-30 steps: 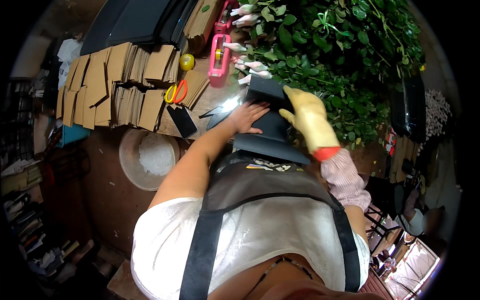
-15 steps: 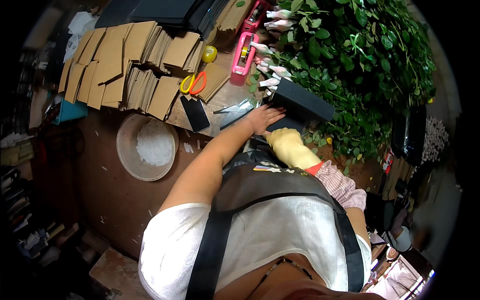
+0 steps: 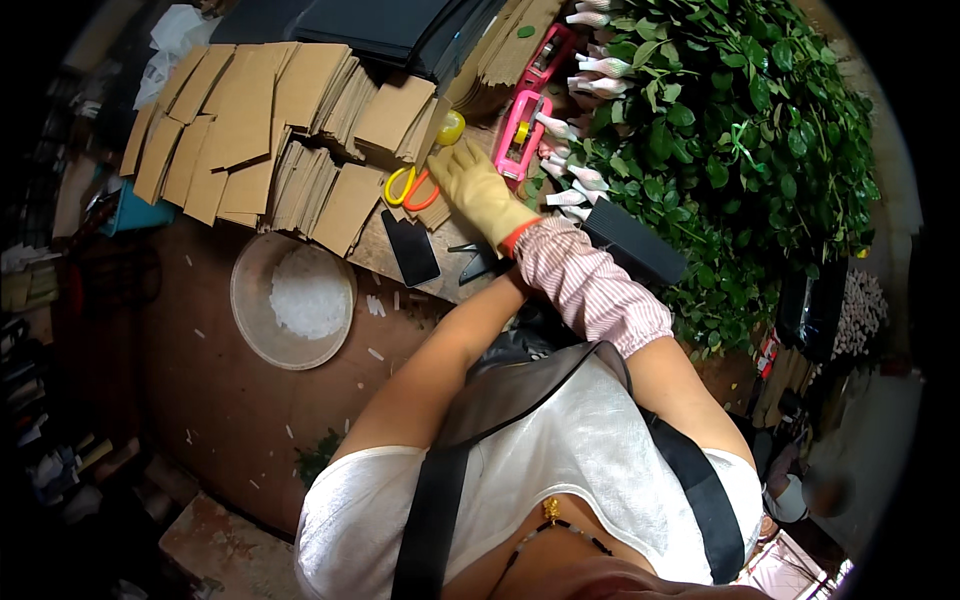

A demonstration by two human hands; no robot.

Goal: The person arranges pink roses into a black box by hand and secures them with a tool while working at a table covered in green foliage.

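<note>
My right hand [image 3: 478, 188], in a pale yellow glove with a striped sleeve, reaches over the table. Its fingers stretch out flat over small cardboard pieces [image 3: 433, 215], close to scissors [image 3: 420, 192] with yellow and orange handles. A yellow tape roll [image 3: 451, 127] lies just beyond the fingertips. My bare left forearm [image 3: 490, 310] passes under the striped sleeve, which hides the left hand and its fingers. Beside that wrist is a dark metal tool [image 3: 478, 262], partly covered. A black ridged block [image 3: 632, 242] stands right of the sleeve, against leafy stems [image 3: 700, 190].
Stacks of cut cardboard [image 3: 240, 130] fill the left of the table, with black sheets [image 3: 350, 30] behind. A pink tape dispenser [image 3: 521, 135] stands by several net-wrapped flower heads [image 3: 590, 178]. A phone [image 3: 411, 247] lies near the edge; a bucket [image 3: 240, 300] holding white bits stands below.
My gloved right hand has left the black block and moved up and left to the cardboard by the scissors. My left hand has gone from view behind the right sleeve.
</note>
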